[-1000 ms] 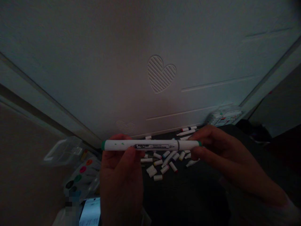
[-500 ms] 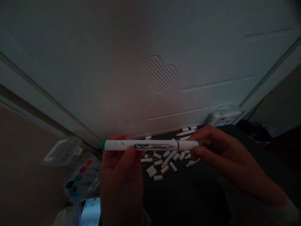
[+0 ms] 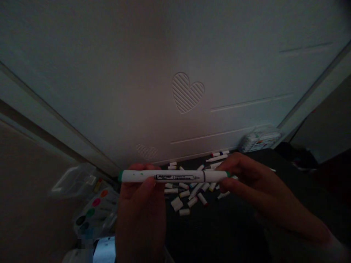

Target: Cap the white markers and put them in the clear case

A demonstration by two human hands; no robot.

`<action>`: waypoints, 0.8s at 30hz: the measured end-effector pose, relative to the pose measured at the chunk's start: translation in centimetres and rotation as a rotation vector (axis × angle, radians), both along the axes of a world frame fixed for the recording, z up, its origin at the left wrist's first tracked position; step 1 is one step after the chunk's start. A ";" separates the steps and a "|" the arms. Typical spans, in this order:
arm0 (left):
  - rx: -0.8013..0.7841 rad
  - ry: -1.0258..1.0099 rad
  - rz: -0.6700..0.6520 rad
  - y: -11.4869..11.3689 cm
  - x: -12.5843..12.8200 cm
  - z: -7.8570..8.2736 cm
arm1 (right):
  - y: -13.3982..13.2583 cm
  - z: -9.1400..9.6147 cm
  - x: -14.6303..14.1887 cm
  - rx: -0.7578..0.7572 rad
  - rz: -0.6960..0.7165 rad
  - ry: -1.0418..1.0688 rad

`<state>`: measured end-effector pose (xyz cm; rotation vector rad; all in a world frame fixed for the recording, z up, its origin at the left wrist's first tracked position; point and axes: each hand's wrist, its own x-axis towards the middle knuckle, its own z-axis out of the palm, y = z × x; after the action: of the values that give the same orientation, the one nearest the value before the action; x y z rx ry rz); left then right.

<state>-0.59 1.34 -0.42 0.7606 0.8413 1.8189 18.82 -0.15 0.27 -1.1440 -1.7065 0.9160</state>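
Note:
A white marker with green ends lies level across the view, its printed label facing me. My left hand is closed around its left part, thumb in front and fingers behind. At the other end, my right hand pinches the cap by the green tip between thumb and fingers. A grey ring circles the marker just left of the right fingertips. Below and behind it, loose marker caps and marker bodies lie scattered on the dark surface.
A white panel with carved hearts rises behind the dark surface. Packed markers in a clear case stand at the back right. On the left are a clear plastic lid, a case of markers with coloured ends and a lit screen.
The marker and both hands sit slightly lower in view. The right hand has shifted a little left with the cap end. Both hands keep their hold.

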 end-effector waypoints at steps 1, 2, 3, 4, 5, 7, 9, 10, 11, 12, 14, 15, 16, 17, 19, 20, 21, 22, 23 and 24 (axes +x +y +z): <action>0.006 -0.042 -0.018 0.0 -0.1 0.1 | -0.1 0.1 0.0 0.008 0.017 -0.012; 0.014 -0.100 -0.051 -0.1 -0.1 0.2 | -0.2 0.1 0.0 0.020 0.040 -0.030; 0.012 -0.161 -0.096 -0.1 -0.2 0.3 | -0.3 0.1 0.0 0.031 0.065 -0.056; 0.006 -0.216 -0.145 -0.2 -0.2 0.5 | -0.4 0.2 -0.1 0.041 0.091 -0.092; 0.002 -0.267 -0.199 -0.3 -0.2 0.7 | -0.4 0.2 -0.3 0.051 0.117 -0.132; -0.001 -0.349 -0.301 -0.4 -0.2 1.1 | -0.5 0.1 -0.7 0.086 0.169 -0.197; 0.004 -0.437 -0.389 -0.5 -0.1 1.3 | -0.6 -0.1 -1.2 0.172 0.216 -0.229; 0.001 -0.478 -0.423 -0.6 0.0 1.4 | -0.6 -0.3 -1.5 0.233 0.232 -0.238; -0.010 -0.509 -0.454 -0.6 0.0 1.4 | -0.7 -0.5 -1.7 0.290 0.241 -0.252; -0.028 -0.531 -0.481 -0.7 0.0 1.5 | -0.8 -0.7 -1.9 0.337 0.246 -0.277; -0.079 -0.547 -0.539 -0.7 0.0 1.6 | -1.0 -1.2 -2.3 0.389 0.254 -0.350; -0.107 -0.544 -0.573 -0.7 -0.1 1.6 | -1.1 -1.4 -2.4 0.397 0.264 -0.389; -0.135 -0.538 -0.614 -0.7 -0.2 1.6 | -1.1 -1.6 -2.5 0.398 0.277 -0.425; -0.156 -0.533 -0.657 -0.6 -0.3 1.6 | -1.2 -1.8 -2.6 0.396 0.290 -0.459; -0.172 -0.525 -0.744 -0.5 -0.6 1.6 | -1.2 -2.1 -2.8 0.394 0.308 -0.520; -0.169 -0.522 -0.780 -0.4 -0.7 1.6 | -1.1 -2.2 -2.9 0.398 0.307 -0.545; -0.162 -0.521 -0.806 -0.4 -0.8 1.6 | -1.1 -2.2 -2.9 0.407 0.300 -0.564; -0.152 -0.521 -0.828 -0.3 -0.8 1.5 | -1.1 -2.3 -2.9 0.422 0.292 -0.577; -0.143 -0.521 -0.847 -0.3 -0.8 1.5 | -1.1 -2.3 -3.0 0.439 0.284 -0.584; -0.143 -0.520 -0.868 -0.3 -0.8 1.4 | -1.1 -2.3 -3.0 0.458 0.282 -0.589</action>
<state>-1.40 1.06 1.02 0.4163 0.2183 1.0697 15.85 -1.30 -2.01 -0.9180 -2.4447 0.3087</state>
